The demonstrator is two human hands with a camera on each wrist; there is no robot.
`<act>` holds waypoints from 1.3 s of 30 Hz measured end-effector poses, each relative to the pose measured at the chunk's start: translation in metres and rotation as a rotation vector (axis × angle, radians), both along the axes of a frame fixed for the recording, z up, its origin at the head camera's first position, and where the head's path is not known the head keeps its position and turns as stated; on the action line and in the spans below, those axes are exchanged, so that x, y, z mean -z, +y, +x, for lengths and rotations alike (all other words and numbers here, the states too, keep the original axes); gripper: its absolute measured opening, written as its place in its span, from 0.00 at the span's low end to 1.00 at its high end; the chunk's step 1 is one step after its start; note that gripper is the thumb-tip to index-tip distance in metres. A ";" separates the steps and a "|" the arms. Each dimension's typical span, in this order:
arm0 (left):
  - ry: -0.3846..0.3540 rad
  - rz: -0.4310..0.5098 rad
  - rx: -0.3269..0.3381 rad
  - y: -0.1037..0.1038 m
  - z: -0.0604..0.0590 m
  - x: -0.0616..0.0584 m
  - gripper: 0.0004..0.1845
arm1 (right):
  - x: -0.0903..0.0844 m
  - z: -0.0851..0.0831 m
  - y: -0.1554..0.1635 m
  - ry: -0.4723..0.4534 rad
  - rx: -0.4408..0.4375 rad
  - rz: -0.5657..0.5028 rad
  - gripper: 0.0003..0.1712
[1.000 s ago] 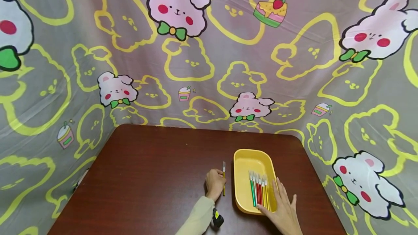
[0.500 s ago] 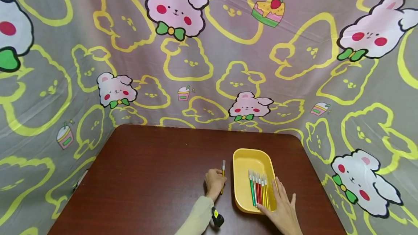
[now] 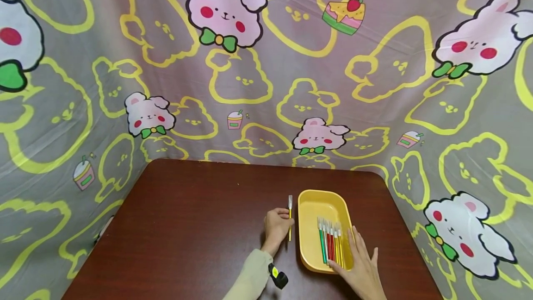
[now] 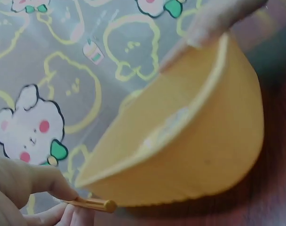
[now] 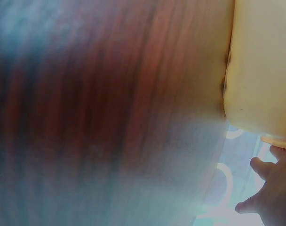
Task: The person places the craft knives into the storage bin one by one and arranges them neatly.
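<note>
My left hand (image 3: 278, 225) pinching a yellow brush (image 3: 290, 217) beside the yellow tray (image 3: 307, 249) near the bench's front edge, my right hand (image 3: 361, 267) flat, fingers straight, on the tray's rim.

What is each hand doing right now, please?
Left hand: pinches a yellow brush.
Right hand: open, fingers flat on the tray rim.

left forearm in pale beige long fabric sleeve (image 3: 250, 279); small black wrist-mounted camera unit (image 3: 277, 278) with yellow mark strapped at cuff. left hand (image 3: 278, 226) bare. right hand (image 3: 361, 270) bare, no sleeve visible.
</note>
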State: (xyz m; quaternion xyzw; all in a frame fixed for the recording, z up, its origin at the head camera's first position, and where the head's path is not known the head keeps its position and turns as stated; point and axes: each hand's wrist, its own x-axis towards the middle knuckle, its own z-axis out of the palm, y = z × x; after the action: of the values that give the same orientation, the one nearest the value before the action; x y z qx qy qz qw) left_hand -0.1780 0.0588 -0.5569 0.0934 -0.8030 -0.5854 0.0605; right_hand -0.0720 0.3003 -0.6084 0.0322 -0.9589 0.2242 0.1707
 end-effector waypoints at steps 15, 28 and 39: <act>0.036 -0.086 0.079 0.029 0.008 -0.025 0.13 | -0.002 0.000 0.001 -0.027 0.013 0.009 0.67; 0.242 -0.171 0.132 0.082 0.018 0.013 0.20 | 0.000 0.000 0.003 0.020 0.006 0.031 0.66; 0.058 -0.315 0.098 0.103 0.036 0.005 0.22 | 0.000 0.001 0.003 0.004 0.004 0.022 0.66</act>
State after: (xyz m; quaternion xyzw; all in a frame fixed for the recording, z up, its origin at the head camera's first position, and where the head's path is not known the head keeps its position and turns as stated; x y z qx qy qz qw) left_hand -0.1420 0.1614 -0.5621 0.0265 -0.8864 -0.4570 0.0687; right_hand -0.0708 0.3035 -0.6088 0.0326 -0.9611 0.2131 0.1729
